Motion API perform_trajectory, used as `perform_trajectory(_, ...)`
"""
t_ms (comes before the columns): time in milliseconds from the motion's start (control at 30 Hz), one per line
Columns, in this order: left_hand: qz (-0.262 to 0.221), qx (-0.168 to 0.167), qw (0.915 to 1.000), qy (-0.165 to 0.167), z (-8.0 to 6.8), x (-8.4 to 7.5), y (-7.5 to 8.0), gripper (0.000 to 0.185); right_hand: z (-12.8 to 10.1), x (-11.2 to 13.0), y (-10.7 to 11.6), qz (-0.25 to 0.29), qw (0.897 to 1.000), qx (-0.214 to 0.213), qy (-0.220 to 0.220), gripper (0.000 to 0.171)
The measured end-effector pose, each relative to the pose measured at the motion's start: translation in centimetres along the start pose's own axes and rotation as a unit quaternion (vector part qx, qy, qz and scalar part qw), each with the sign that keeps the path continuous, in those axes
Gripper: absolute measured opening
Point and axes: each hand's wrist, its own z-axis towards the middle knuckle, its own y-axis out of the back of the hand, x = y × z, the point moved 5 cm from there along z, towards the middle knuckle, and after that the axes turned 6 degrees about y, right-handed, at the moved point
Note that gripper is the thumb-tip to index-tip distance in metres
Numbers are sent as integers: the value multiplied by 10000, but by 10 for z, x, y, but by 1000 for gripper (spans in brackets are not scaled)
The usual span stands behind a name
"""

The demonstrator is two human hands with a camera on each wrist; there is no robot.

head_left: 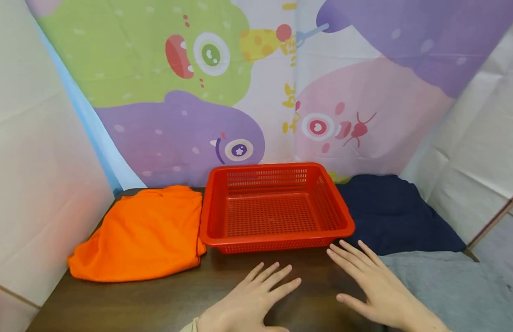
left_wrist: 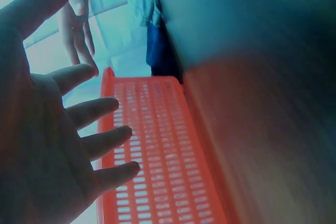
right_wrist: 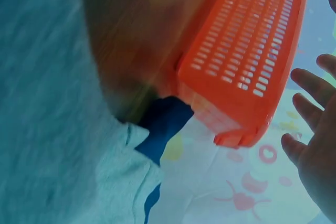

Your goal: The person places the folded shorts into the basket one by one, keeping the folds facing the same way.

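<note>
Apparently work is barely begun, left hand (head_left: 250,299) and right hand (head_left: 377,286) spread and empty, orange cloth (head_left: 144,235), navy cloth (head_left: 389,214) and grey cloth (head_left: 447,286) outside the red basket (head_left: 277,240).

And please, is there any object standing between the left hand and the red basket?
Nothing visible: in the head view, only bare brown tabletop lies between the left hand and the red basket. The orange cloth is left of the basket, off that path.

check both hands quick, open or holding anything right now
Left hand: open, holding nothing, in front of the basket.
Right hand: open, holding nothing, near the basket's corner.
</note>
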Motion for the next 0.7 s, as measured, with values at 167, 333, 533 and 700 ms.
perform_trajectory(167, -204, 349, 9992, 0, 9, -7, -6, 75, -8, -7, 4, -38, 9997, 149, -186, 79)
perform_trajectory(333, -488, 901, 9947, -30, 18, -15, -13, 74, -17, -16, 8, -98, 9982, 370, -463, 80)
perform_trajectory(533, -352, 1086, 9932, -224, 27, -25, -22, 73, -27, -25, 9, -271, 9963, 268, -773, 78)
perform_trajectory(700, -368, 1033, 9934, -338, 34, -33, -24, 68, -31, -28, 6, -459, 9933, 324, -1009, 78)
